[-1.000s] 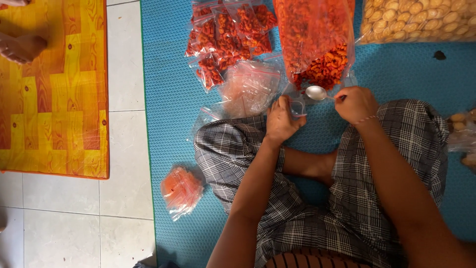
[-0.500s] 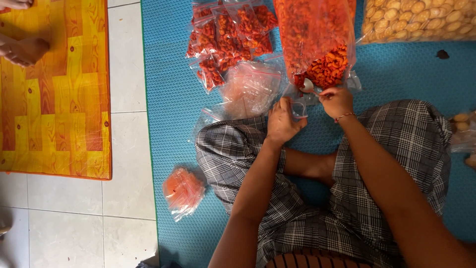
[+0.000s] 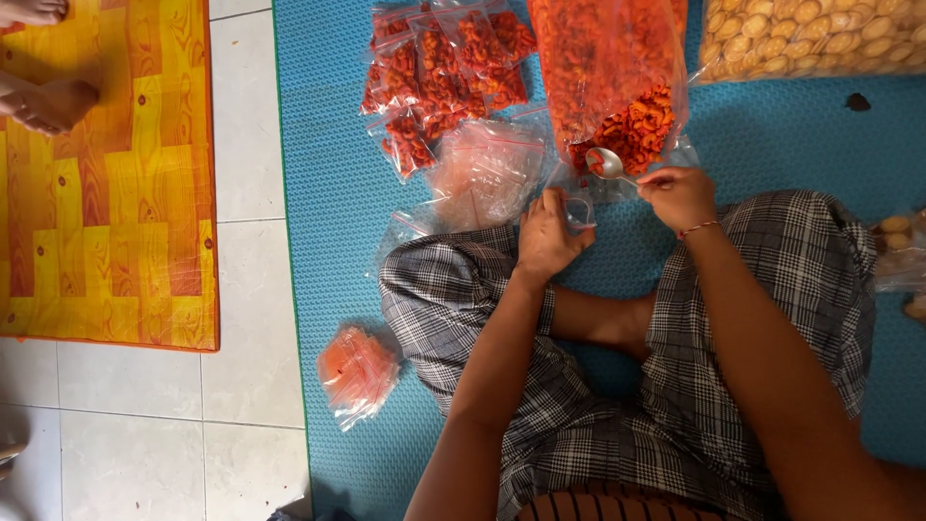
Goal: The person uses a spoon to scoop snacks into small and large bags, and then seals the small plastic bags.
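left hand (image 3: 547, 234) pinches open a small clear plastic pouch (image 3: 577, 209) on the blue mat (image 3: 328, 251); right hand (image 3: 678, 196), fingers clamped on a metal spoon (image 3: 608, 163), scoops orange snacks from the large clear bag (image 3: 608, 77). best kept level, pouch mouth wide.

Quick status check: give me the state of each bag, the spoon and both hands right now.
Large snack bag: open, partly full.
Spoon: at the bag's mouth, in the right hand.
Small clear bag: empty, in the left hand.
Small packed bags: filled, piled.
Empty bags: flat, stacked.
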